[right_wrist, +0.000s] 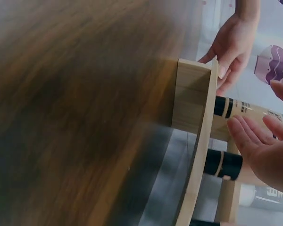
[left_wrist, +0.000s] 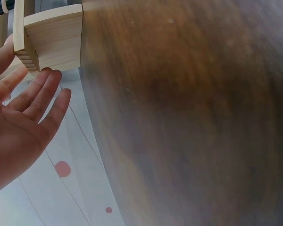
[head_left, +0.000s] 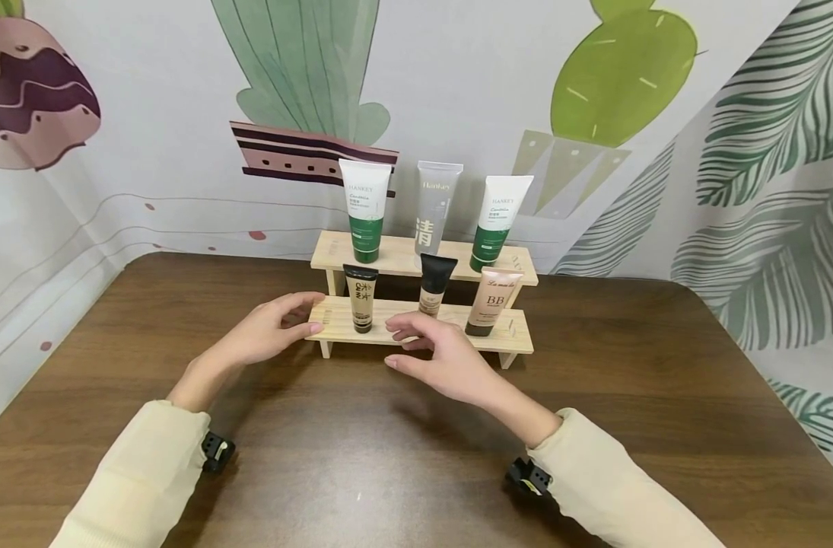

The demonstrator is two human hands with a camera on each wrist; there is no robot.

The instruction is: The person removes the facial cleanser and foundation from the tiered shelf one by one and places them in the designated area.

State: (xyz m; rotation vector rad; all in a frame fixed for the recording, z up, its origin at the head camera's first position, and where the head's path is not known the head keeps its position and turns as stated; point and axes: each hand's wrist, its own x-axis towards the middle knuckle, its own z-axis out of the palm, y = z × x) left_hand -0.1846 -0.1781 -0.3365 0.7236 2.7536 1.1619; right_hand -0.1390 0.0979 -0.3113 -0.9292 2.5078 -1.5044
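My left hand (head_left: 267, 332) is at the left end of the lower step of a two-tier wooden stand (head_left: 395, 306), thumb tip on the board. In the left wrist view its other fingers (left_wrist: 52, 106) lie fairly straight and spread beside the end panel. In front of the lower step, my right hand (head_left: 446, 358) is held with fingers loosely bent and nothing in them. It overlaps the base of a small black-and-beige tube (head_left: 433, 285) in the head view. Left of that hand stands a gold tube (head_left: 361, 298) with a black end; to its right, a pink BB cream tube (head_left: 493, 303).
On the upper step stand two white-and-green tubes (head_left: 366, 209) (head_left: 500, 221) with a grey translucent tube (head_left: 438, 205) between them. The stand rests on a brown wooden table (head_left: 361, 457), close to a wall covering (head_left: 176, 114) printed with cacti and leaves.
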